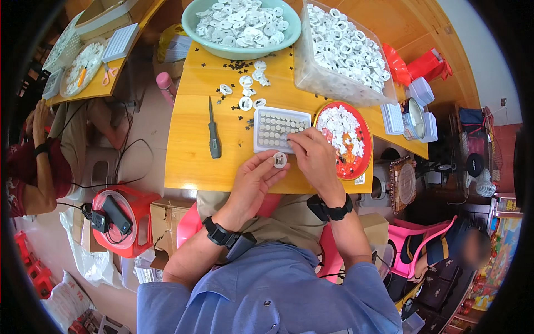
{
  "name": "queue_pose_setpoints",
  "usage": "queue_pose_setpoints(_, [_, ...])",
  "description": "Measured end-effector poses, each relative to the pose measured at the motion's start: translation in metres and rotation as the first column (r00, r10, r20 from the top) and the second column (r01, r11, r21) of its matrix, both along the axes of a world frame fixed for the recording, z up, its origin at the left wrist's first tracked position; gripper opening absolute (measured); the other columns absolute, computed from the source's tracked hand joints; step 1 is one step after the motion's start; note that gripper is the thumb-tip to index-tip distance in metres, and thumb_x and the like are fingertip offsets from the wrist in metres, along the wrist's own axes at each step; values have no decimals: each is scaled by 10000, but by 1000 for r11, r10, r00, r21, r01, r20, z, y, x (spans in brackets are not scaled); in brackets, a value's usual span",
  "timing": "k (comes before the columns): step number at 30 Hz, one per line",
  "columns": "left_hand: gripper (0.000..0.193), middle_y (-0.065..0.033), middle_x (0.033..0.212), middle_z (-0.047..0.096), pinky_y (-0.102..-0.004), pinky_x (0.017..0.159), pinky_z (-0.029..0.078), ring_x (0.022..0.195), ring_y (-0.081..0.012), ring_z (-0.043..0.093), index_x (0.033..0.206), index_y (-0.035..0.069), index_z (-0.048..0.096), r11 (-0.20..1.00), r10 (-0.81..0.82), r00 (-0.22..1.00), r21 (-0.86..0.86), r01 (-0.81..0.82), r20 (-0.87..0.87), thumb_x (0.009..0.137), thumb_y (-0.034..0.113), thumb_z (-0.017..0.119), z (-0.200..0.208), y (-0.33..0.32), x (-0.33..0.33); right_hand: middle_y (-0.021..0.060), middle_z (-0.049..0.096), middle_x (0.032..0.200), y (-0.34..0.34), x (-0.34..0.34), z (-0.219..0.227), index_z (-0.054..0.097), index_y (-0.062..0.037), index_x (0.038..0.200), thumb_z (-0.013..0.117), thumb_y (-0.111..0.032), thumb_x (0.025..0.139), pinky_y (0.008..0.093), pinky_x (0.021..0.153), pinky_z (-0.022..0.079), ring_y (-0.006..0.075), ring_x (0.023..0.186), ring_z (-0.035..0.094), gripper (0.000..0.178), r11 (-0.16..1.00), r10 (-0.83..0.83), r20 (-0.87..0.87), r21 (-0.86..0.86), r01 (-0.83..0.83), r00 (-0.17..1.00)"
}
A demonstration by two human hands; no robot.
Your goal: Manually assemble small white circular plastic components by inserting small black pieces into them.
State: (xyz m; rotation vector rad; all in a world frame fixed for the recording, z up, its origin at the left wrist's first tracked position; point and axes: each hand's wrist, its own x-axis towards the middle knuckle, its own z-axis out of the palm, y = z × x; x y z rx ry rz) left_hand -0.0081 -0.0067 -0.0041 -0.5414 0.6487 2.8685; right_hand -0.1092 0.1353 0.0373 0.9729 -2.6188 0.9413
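Observation:
Between the thumb and fingers of my left hand (253,177) is a small round white plastic part (280,160) with a dark detail in its middle. My right hand (316,158) reaches over the near right corner of a white tray (257,129), its fingertips pinched together; what they hold, if anything, is too small to make out. Rows of small round greyish pieces (272,127) sit in the tray. Beside my right hand stands a red round dish (364,131) of small white parts (340,123). A screwdriver (213,133) lies left of the tray.
A green basin (188,28) and a clear bin (317,86), both heaped with white round parts, stand at the table's back. Loose white discs (246,103) and black bits (238,65) lie nearby. Left, another person (39,167) sits by a red stool (142,222); another is at lower right.

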Motion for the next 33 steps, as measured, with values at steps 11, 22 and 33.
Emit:
queue_pose_setpoints(11, [247,-109,1180,650,-353,991,525,1106,-208,646,1224,-3,565,1000,1,1000,16,-2,0,1018,127,528,1,0,0,90,646,811,2,23,9,696,-33,876,715,-32,771,351,596,498,270,660,632,107,990,72,146,-133,-52,987])
queue_pose_setpoints(22, [233,-94,1166,652,-345,978,531,1078,-178,648,1217,10,574,1000,16,1000,17,-16,-14,1020,127,532,-2,1,0,40,587,748,2,23,7,646,-65,861,665,-42,773,342,531,402,225,608,576,92,971,236,-306,117,-209,922])
queue_pose_setpoints(33, [230,-96,1185,639,-346,983,528,1083,-180,641,1226,9,559,984,30,999,-174,-31,-10,1024,112,518,-4,8,2,87,664,858,-3,29,13,704,-64,859,657,-57,813,375,624,510,291,733,662,66,1000,-8,261,21,3,965])
